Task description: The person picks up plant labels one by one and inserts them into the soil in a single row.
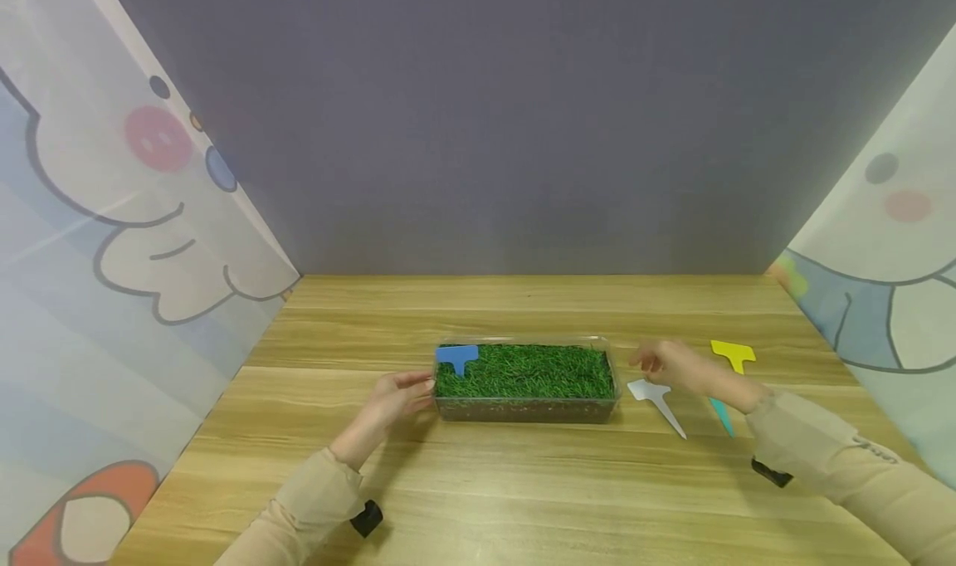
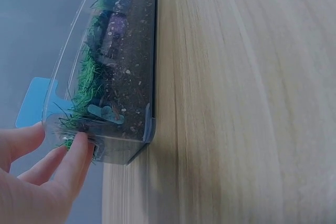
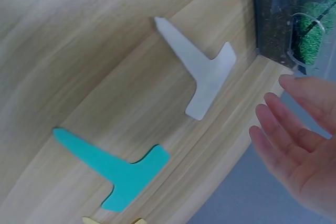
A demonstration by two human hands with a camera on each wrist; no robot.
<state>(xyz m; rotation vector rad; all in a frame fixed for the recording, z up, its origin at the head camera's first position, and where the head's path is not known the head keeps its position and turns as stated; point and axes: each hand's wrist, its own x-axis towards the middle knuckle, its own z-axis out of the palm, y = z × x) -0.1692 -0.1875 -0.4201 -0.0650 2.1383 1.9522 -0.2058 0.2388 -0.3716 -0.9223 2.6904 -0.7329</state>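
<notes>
A clear plastic box (image 1: 526, 412) with dark soil and short green grass (image 1: 538, 371) stands mid-table. In its left end a blue T-shaped plant label (image 1: 457, 354) stands upright. My left hand (image 1: 390, 398) rests its fingertips against the box's left end, near the rim. To the right of the box, my right hand (image 1: 672, 363) hovers with fingers relaxed and nothing in them. Just below that hand lies a white T-shaped plant label (image 3: 206, 77). A teal label (image 3: 126, 176) lies beside it, partly hidden by the right arm in the head view.
A yellow T-shaped label (image 1: 734, 351) lies farther right, beyond the right wrist. The wooden table (image 1: 523, 491) meets a grey panel (image 1: 523, 134) at the back. Cartoon-printed sheets (image 1: 67, 300) flank both sides.
</notes>
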